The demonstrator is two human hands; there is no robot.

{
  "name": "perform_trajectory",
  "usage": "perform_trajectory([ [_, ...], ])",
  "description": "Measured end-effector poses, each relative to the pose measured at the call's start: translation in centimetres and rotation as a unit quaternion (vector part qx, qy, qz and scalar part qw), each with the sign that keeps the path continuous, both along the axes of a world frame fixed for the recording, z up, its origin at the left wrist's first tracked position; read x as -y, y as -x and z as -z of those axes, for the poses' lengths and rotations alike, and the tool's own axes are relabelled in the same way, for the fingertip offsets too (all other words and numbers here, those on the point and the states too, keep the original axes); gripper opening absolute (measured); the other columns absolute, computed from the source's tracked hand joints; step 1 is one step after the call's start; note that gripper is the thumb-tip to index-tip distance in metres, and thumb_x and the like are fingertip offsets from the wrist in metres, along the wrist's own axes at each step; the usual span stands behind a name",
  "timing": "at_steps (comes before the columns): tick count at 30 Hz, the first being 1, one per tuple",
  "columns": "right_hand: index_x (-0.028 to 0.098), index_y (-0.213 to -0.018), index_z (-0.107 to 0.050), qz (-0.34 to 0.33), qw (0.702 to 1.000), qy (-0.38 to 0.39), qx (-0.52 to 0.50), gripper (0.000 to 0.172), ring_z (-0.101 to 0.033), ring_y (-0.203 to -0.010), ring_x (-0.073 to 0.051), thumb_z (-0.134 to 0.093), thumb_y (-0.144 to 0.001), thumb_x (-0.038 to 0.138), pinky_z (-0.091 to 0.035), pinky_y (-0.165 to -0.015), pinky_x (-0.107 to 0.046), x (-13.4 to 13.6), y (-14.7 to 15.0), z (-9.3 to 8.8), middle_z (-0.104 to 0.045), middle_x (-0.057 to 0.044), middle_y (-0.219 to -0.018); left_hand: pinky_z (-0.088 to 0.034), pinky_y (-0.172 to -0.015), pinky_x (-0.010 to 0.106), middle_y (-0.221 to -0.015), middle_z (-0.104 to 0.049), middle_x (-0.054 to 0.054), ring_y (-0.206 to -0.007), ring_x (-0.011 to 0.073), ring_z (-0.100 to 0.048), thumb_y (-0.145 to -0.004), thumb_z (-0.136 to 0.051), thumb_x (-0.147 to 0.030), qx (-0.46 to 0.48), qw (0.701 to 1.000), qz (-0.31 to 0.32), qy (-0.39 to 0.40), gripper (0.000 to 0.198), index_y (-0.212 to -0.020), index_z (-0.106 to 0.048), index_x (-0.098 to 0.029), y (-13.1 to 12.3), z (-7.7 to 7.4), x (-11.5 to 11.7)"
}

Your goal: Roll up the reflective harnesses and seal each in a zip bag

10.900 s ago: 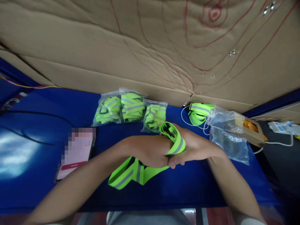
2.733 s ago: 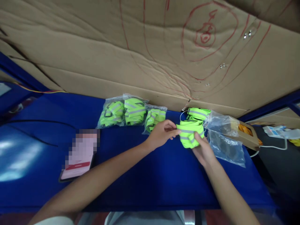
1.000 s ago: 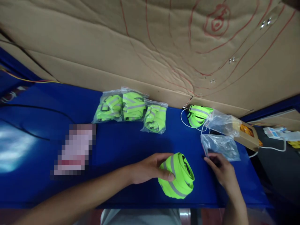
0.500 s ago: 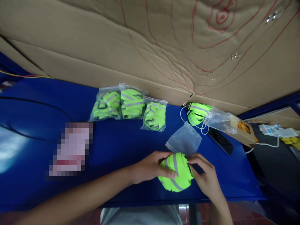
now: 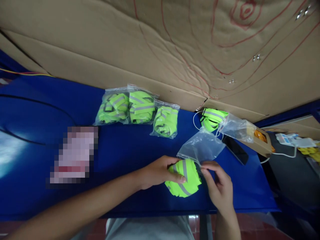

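Note:
My left hand [image 5: 160, 173] is closed around a rolled bundle of neon-yellow reflective strap [image 5: 185, 183] with grey stripes, near the table's front edge. To its right, my right hand [image 5: 220, 186] pinches the edge of a clear plastic bag [image 5: 200, 146] between thumb and forefinger. The bag lies just beyond the bundle, its near edge lifted and close to the roll. The bundle is outside the bag. My left fingers are partly hidden behind the roll.
Several bagged strap bundles [image 5: 141, 108] stand along the cardboard wall [image 5: 100, 66]. Another strap bundle [image 5: 212, 118] with a white cord lies at the back right, beside a second clear bag [image 5: 236, 126], a phone [image 5: 235, 150] and a cardboard box [image 5: 263, 141]. A blurred pink rectangle [image 5: 76, 150] lies left.
My right hand has left the side of the strap bundle and taken hold of the bag's edge, lifting it. The left hand has shifted slightly left with the bundle.

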State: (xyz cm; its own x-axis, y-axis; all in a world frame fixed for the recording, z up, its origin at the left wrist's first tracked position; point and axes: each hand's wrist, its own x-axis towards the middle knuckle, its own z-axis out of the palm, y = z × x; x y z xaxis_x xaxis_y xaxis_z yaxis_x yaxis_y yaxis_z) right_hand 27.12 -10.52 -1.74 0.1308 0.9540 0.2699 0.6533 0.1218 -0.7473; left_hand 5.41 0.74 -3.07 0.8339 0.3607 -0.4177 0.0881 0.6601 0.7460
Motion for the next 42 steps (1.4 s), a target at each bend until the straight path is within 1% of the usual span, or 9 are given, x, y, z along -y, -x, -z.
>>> perform_trajectory([
  [3, 0.026, -0.108, -0.067, -0.074, 0.994, -0.044, 0.060, 0.022, -0.065, -0.095, -0.020, -0.060, -0.096, 0.009, -0.051, -0.083, -0.035, 0.3, 0.5, -0.8, -0.069, -0.004, -0.099, -0.055, -0.081, 0.031, -0.098, -0.078, 0.009, -0.085, 0.0222, -0.072, -0.062, -0.093, -0.033, -0.014, 0.999, -0.046, 0.012, 0.049, -0.104, -0.078, -0.012, -0.1, 0.1, 0.1],
  [5, 0.026, -0.114, -0.067, -0.094, 0.989, -0.068, 0.095, 0.029, -0.064, -0.097, -0.021, -0.060, -0.095, 0.005, -0.051, -0.084, -0.038, 0.7, 0.5, -0.9, -0.068, -0.005, -0.101, -0.054, -0.080, 0.031, -0.094, -0.078, 0.008, -0.082, 0.0209, -0.072, -0.061, -0.093, -0.033, -0.008, 0.997, -0.073, 0.009, 0.046, -0.100, -0.078, -0.012, -0.2, 0.1, 0.3],
  [12, 0.025, -0.122, -0.067, -0.052, 0.976, -0.142, 0.154, 0.041, -0.065, -0.098, -0.022, -0.064, -0.090, 0.000, -0.054, -0.082, -0.038, 1.2, 1.2, 0.5, -0.066, -0.008, -0.105, -0.054, -0.083, 0.032, -0.101, -0.077, 0.008, -0.087, 0.0213, -0.070, -0.067, -0.092, -0.036, 0.034, 0.981, -0.188, 0.021, 0.047, -0.106, -0.077, -0.014, -0.7, -0.3, 1.4],
  [16, 0.025, -0.124, -0.065, -0.043, 0.965, -0.177, 0.187, 0.044, -0.066, -0.096, -0.022, -0.065, -0.088, -0.001, -0.055, -0.082, -0.039, 0.9, 1.6, 1.7, -0.068, -0.007, -0.101, -0.053, -0.081, 0.031, -0.100, -0.076, 0.008, -0.087, 0.0203, -0.069, -0.070, -0.090, -0.037, 0.040, 0.972, -0.229, 0.023, 0.045, -0.107, -0.076, -0.015, -0.9, -0.2, 1.7],
  [21, 0.024, -0.118, -0.064, 0.013, 0.959, -0.178, 0.222, 0.034, -0.066, -0.096, -0.023, -0.064, -0.091, 0.004, -0.053, -0.084, -0.041, 0.1, 1.8, 2.6, -0.068, -0.007, -0.100, -0.052, -0.084, 0.032, -0.101, -0.076, 0.008, -0.089, 0.0206, -0.069, -0.070, -0.091, -0.033, 0.067, 0.967, -0.242, 0.034, 0.048, -0.111, -0.074, -0.014, -1.1, 0.4, 1.3],
  [28, 0.024, -0.106, -0.059, 0.105, 0.956, -0.161, 0.221, 0.022, -0.065, -0.093, -0.021, -0.062, -0.091, 0.007, -0.053, -0.082, -0.036, -1.1, 2.8, 2.5, -0.066, -0.006, -0.096, -0.053, -0.087, 0.031, -0.104, -0.076, 0.006, -0.093, 0.0199, -0.068, -0.073, -0.090, -0.031, 0.083, 0.960, -0.267, 0.004, 0.043, -0.110, -0.075, -0.016, -1.2, 0.7, 1.4],
  [33, 0.023, -0.104, -0.060, 0.056, 0.971, -0.130, 0.191, 0.020, -0.067, -0.091, -0.020, -0.061, -0.093, 0.007, -0.055, -0.081, -0.035, -0.8, 3.1, 2.7, -0.068, -0.005, -0.096, -0.053, -0.086, 0.031, -0.105, -0.075, 0.007, -0.094, 0.0209, -0.068, -0.075, -0.088, -0.034, 0.079, 0.957, -0.278, 0.014, 0.044, -0.112, -0.072, -0.015, -1.4, 1.0, 1.5],
  [38, 0.022, -0.112, -0.062, -0.021, 0.973, -0.157, 0.167, 0.031, -0.065, -0.093, -0.021, -0.063, -0.090, 0.001, -0.055, -0.085, -0.039, 0.4, 3.4, 2.9, -0.068, -0.006, -0.100, -0.050, -0.084, 0.028, -0.101, -0.072, 0.005, -0.091, 0.0184, -0.063, -0.078, -0.084, -0.038, 0.023, 0.958, -0.280, -0.056, 0.041, -0.108, -0.070, -0.014, -1.3, 1.0, 1.2],
  [42, 0.022, -0.105, -0.063, 0.012, 0.991, -0.091, 0.096, 0.021, -0.063, -0.099, -0.020, -0.063, -0.091, 0.007, -0.052, -0.089, -0.036, 0.5, 4.0, 3.1, -0.065, -0.006, -0.101, -0.048, -0.076, 0.025, -0.091, -0.068, 0.001, -0.083, 0.0159, -0.060, -0.081, -0.081, -0.041, 0.008, 0.958, -0.247, -0.142, 0.036, -0.103, -0.069, -0.014, -0.8, 1.1, 0.7],
])
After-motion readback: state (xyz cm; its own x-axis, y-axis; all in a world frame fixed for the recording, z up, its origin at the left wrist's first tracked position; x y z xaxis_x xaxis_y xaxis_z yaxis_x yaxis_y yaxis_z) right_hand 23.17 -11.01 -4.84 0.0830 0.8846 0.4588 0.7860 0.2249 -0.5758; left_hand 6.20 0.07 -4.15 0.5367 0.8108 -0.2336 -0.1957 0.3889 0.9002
